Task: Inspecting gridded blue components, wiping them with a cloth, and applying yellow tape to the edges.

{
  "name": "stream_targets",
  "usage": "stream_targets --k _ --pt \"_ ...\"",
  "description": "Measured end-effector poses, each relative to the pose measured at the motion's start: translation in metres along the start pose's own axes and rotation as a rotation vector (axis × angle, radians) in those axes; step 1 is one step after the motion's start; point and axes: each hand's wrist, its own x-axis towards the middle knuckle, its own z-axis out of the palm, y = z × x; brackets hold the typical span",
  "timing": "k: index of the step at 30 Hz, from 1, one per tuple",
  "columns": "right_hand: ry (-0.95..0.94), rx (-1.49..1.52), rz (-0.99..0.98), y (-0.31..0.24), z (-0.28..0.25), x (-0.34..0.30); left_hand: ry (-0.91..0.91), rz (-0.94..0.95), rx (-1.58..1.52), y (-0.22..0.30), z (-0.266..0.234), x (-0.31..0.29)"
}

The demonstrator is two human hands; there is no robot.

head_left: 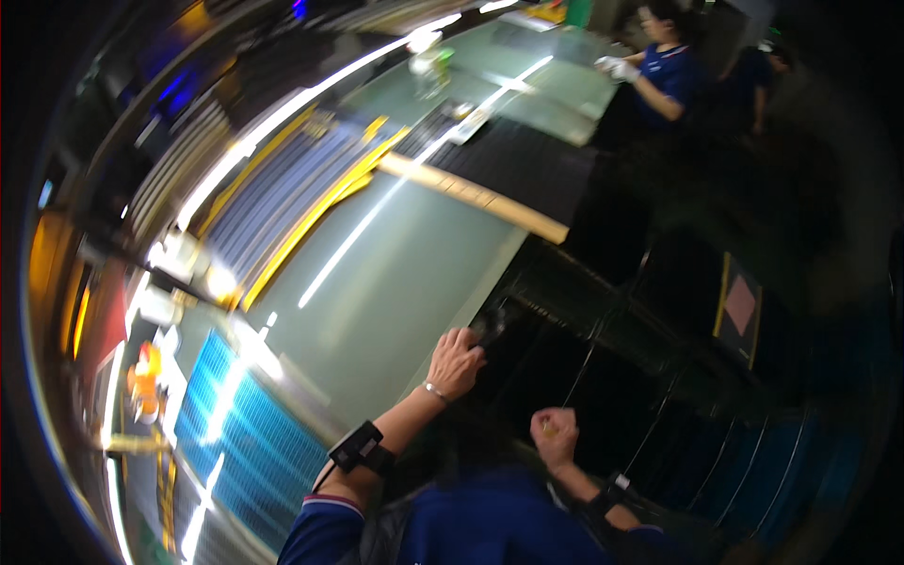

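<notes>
Left hand [457, 363] at the near edge of a smooth, glossy grey-green tabletop [377, 282], fingers bent beside a dark blurred object [490, 325] just past that edge; can't tell if gripped. Right hand [556, 438] lower, apart from the table, fingers curled closed; small yellowish bit [548, 428] shows at them, too blurred to tell if held. Flat, straight wooden strip [480, 200] crosses the tabletop; black ridged sheet [532, 165] beyond. Ridged blue-grey panel [292, 193], yellow-edged, at far side; blue slatted panel [250, 405] to the left. Bare tabletop lies open between left hand and strip; dark gap separates the hands.
</notes>
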Motion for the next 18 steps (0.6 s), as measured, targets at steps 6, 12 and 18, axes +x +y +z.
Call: stream_targets --k 6,12,18 --pt "0.049 -0.033 0.205 0.01 -0.033 -0.041 -0.142 0.126 0.62 -0.028 0.051 0.046" --pt "-0.025 -0.071 0.204 0.007 -0.034 -0.037 -0.033 0.123 0.515 -0.046 0.057 0.041" --pt "-0.104 0.097 0.012 -0.03 -0.012 0.013 -0.007 -0.041 0.422 -0.01 0.022 0.053"
